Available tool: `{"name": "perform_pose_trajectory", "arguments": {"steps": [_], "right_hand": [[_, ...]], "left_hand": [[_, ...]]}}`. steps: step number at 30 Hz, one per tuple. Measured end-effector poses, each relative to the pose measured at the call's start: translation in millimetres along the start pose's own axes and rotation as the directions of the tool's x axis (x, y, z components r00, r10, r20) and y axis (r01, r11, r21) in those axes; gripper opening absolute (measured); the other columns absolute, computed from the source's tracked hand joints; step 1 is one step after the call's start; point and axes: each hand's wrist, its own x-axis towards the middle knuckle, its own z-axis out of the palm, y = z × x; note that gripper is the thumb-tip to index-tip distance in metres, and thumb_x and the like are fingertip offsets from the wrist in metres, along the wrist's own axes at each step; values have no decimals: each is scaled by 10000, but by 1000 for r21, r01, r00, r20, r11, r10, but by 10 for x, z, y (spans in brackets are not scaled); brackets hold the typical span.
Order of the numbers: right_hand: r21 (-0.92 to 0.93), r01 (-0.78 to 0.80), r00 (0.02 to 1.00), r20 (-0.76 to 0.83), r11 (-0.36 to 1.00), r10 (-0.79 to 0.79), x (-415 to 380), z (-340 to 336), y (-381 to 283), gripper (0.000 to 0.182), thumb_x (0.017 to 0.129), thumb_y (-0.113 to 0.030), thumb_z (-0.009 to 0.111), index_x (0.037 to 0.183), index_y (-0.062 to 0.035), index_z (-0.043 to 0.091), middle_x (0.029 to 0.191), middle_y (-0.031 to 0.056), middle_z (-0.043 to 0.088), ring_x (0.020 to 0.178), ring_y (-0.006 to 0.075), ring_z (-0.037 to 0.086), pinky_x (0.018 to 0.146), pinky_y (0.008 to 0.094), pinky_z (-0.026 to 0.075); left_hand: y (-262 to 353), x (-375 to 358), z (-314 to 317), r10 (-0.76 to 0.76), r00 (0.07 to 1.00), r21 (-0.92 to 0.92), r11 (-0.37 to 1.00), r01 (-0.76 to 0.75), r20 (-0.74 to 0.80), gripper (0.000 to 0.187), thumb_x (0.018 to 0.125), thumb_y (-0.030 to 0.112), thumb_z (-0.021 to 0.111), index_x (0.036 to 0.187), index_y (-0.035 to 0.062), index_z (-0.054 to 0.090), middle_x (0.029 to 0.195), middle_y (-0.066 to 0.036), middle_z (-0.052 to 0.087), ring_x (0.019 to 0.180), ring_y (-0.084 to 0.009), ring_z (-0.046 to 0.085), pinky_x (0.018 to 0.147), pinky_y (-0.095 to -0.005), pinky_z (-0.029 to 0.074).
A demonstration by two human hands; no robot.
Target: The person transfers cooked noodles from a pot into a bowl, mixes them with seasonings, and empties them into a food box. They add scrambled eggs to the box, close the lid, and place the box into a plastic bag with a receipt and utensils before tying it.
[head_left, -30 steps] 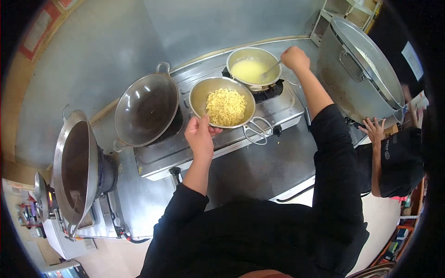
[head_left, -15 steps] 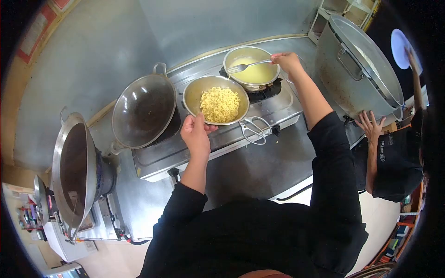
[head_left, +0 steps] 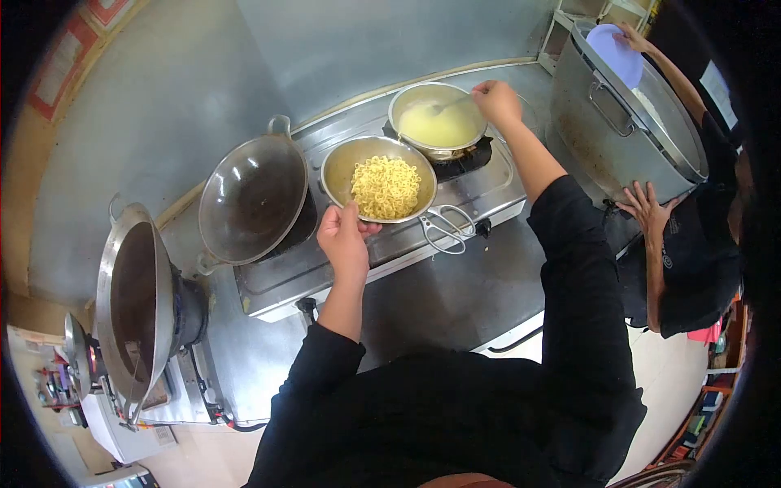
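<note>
My left hand [head_left: 343,236] is closed on the near rim of a metal bowl [head_left: 338,163] that holds a mound of yellow noodles [head_left: 386,187]. Beyond it and to the right, a pot [head_left: 397,106] of pale yellow liquid [head_left: 439,126] sits over a burner. My right hand [head_left: 498,102] grips a fork [head_left: 457,102] above the far right rim of that pot. The fork's tines are down at the liquid and mostly out of sight. Scissors with white handles [head_left: 447,228] lie beside the noodle bowl, their blades hidden.
A wok [head_left: 254,199] stands on the stove's left, with a larger wok [head_left: 134,301] further left. At right is a large metal pot [head_left: 586,130]. A co-worker's hand [head_left: 647,210] touches its side, while the other hand [head_left: 633,37] holds a purple plate [head_left: 614,55] over it.
The fork has gone from level above the pot to tines down in the liquid. My left hand and the noodle bowl stayed put. The co-worker's plate moved left over the large pot.
</note>
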Motion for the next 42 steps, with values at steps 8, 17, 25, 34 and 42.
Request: {"name": "perform_pose_trajectory", "arguments": {"steps": [8,17,25,34,42], "right_hand": [[266,-218,924,365,939,111,330,435,317,220,718,-224,705,879,-74,711,863,104,693,835,203,645,766,319,482],[342,89,981,132,936,-141,-456,-586,-221,162,763,-173,660,888,-83,710,797,79,698,729,179,647,705,265,478],[-86,567,766,-311,820,-562,-1420,-751,-510,70,759,-148,673,826,-134,687,676,7,619,684,186,539,644,333,365],[-67,749,552,-487,659,-677,-1739,-306,-401,213,668,-84,718,860,-166,675,616,-63,552,622,134,494,617,313,299],[-90,586,678,-490,805,-548,-1658,-410,-322,109,694,-150,708,798,-179,697,635,-67,596,639,132,514,636,320,310]], "left_hand": [[3,2,2,-13,1000,-2,1000,13,-7,260,881,134,556,663,80,426,569,-25,466,463,-133,526,483,-316,531],[-19,9,3,-8,1000,-5,1000,8,-7,265,882,124,552,657,73,421,571,-33,468,467,-142,527,481,-317,528],[-49,21,6,-11,1000,-41,999,10,-27,270,880,116,554,647,56,432,568,-44,484,458,-137,529,467,-297,524],[-39,11,7,-15,1000,-45,999,14,-27,257,867,122,567,658,82,423,565,-31,475,472,-138,532,493,-333,546],[-46,17,18,-33,998,-63,998,29,-59,263,876,105,545,646,58,427,574,-37,477,462,-134,529,480,-307,537]]}}
